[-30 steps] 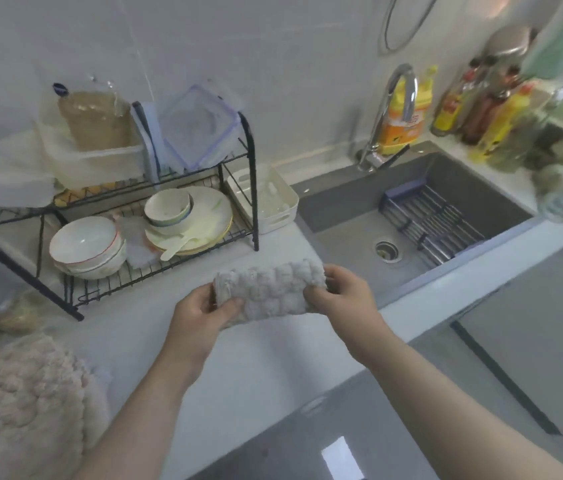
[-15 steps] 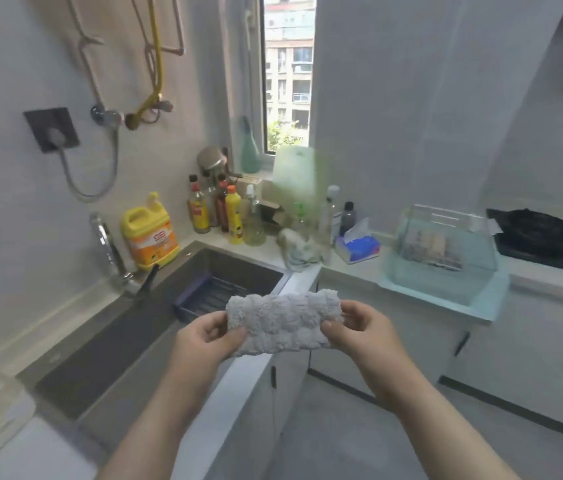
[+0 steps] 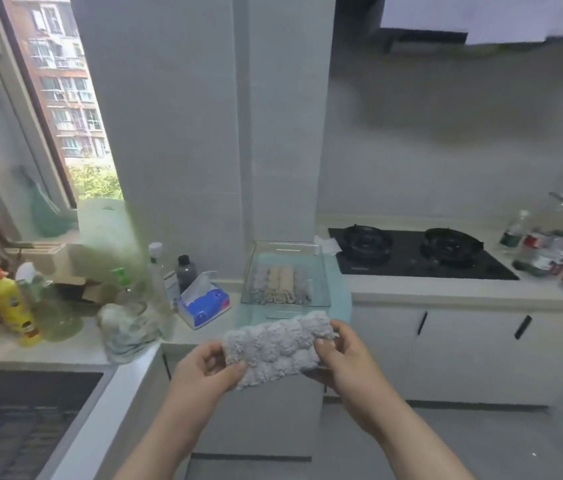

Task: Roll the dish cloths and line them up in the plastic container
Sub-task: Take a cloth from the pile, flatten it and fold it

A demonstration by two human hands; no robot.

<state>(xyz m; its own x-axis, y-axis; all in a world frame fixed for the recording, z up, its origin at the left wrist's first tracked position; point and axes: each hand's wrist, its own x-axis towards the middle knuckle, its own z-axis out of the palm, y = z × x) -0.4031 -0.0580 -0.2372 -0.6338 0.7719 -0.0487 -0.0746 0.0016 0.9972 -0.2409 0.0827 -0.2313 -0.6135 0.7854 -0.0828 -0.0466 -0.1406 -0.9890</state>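
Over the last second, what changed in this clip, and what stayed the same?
The person turned right, from the dish rack past the sink toward the plastic container, bringing the rolled grey cloth close in front of it. Nothing was picked up or let go: the left hand and right hand still grip the cloth's two ends. The rolled cloths already in the container lie as before.

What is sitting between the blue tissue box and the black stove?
The clear plastic container, with rolled dish cloths inside, as the head view shows.
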